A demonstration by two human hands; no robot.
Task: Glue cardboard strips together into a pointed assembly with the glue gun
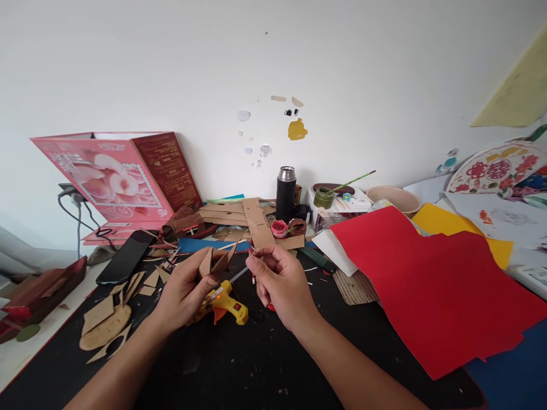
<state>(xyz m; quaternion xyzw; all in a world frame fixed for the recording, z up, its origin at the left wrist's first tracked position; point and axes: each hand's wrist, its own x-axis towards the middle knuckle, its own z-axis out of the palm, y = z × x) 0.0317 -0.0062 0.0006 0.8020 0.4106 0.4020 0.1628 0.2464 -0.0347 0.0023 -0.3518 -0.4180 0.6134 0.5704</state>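
My left hand [183, 290] grips a small folded piece of brown cardboard [219, 264] between thumb and fingers, its pointed flaps sticking up. Facing it, my right hand [285, 282] has its thumb and fingertips pinched together; whatever they hold is hidden or too small to make out. Below and between the hands lies a yellow hot glue gun [234, 307] with an orange trigger and a small lit light. A pale glue stick [239, 275] sticks out of it towards my right fingers. Part of something red shows beneath my right hand.
Cardboard scraps [100, 313] and a black phone [127, 257] lie left. Behind stand a pink box [115, 176], a black thermos [286, 196] and open paint jars [279, 229]. Red paper [436, 285] covers the right side, near a green-handled cutter [318, 259].
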